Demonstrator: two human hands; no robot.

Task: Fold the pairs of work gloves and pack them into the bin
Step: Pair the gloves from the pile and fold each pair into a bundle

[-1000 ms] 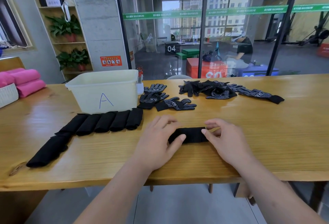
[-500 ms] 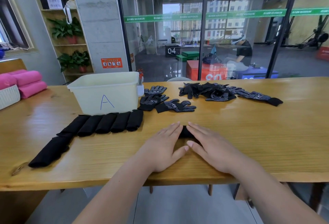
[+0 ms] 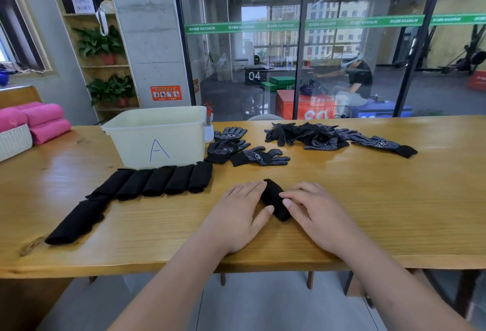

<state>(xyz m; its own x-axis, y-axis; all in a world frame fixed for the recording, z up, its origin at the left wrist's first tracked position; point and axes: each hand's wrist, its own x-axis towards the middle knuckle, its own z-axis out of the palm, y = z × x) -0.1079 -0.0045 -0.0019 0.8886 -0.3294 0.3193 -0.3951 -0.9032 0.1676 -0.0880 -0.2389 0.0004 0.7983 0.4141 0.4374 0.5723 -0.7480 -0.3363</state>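
Table [image 3: 355, 199]: holds everything.
Bin [image 3: 157, 136]: far left, marked A; contents hidden.
Loose gloves [image 3: 323, 136]: unfolded, well beyond the hands.
Finished rolls [image 3: 157, 180]: in a row before the bin.
Left hand [image 3: 236, 212]: flat fingers pressing the bundle.
Right hand [image 3: 315, 212]: lightly bent fingertips pressing it (no real grip).
Bundle [image 3: 273, 196]: between the hands, fold seemingly done; next, likely join the row.

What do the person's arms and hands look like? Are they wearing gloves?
No gloves. The left hand and right hand are bare, with short, plain nails on the fingers. The left forearm and right forearm are bare too: no sleeves, watch, bracelet or rings show.
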